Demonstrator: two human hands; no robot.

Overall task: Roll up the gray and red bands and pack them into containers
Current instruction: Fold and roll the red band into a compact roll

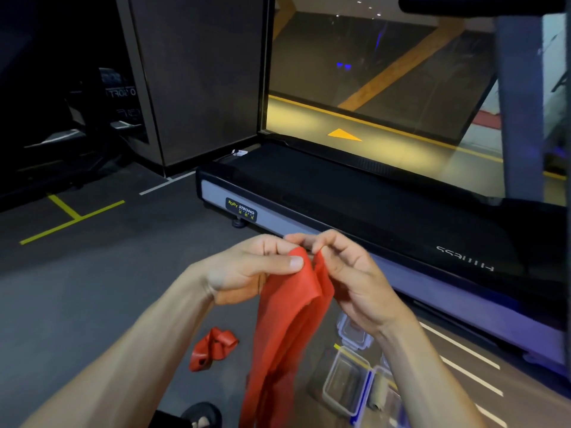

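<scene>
A long red band (284, 329) hangs down from both hands at the centre of the head view. My left hand (247, 273) pinches its top edge between thumb and fingers. My right hand (349, 273) pinches the same top edge just to the right, fingers curled. A second red band (213, 349) lies crumpled on the dark floor below my left forearm. Clear plastic containers (347, 381) sit on the floor at the lower right; one beside it holds a rolled greyish band (379, 393). A clear lid (352, 332) lies behind them.
A black treadmill (355, 208) with a grey side rail stretches across the floor just beyond my hands. Its upright post (519, 103) rises at the right. Yellow tape lines (72, 216) mark the floor at left. A sandalled foot (200, 417) shows at the bottom.
</scene>
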